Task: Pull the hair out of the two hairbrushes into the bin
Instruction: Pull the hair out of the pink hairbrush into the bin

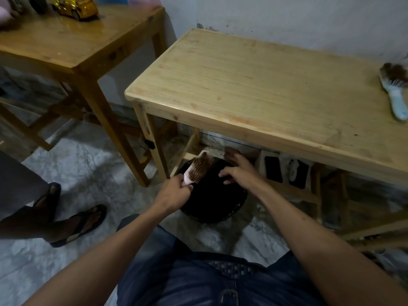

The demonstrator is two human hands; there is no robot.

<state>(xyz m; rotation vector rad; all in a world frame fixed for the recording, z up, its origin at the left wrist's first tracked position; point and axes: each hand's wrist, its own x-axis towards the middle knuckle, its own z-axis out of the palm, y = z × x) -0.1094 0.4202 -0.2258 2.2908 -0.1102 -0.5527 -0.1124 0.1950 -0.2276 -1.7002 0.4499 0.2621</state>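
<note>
My left hand [175,191] grips the handle of a pink hairbrush [199,167] and holds it over the black bin [220,210] on the floor. Brown hair fills the brush's bristles. My right hand [239,171] hovers over the bin just right of the brush, fingers spread, with nothing visible in it. A second hairbrush [394,89], white and light blue with a clump of brown hair in it, lies at the far right edge of the light wooden table [254,85].
The bin stands at the front left leg of the light table. A darker wooden table [72,47] with a gold toy car [75,6] stands to the left. Another person's sandalled feet [79,224] are on the floor at left. Dark items sit on the shelf under the table.
</note>
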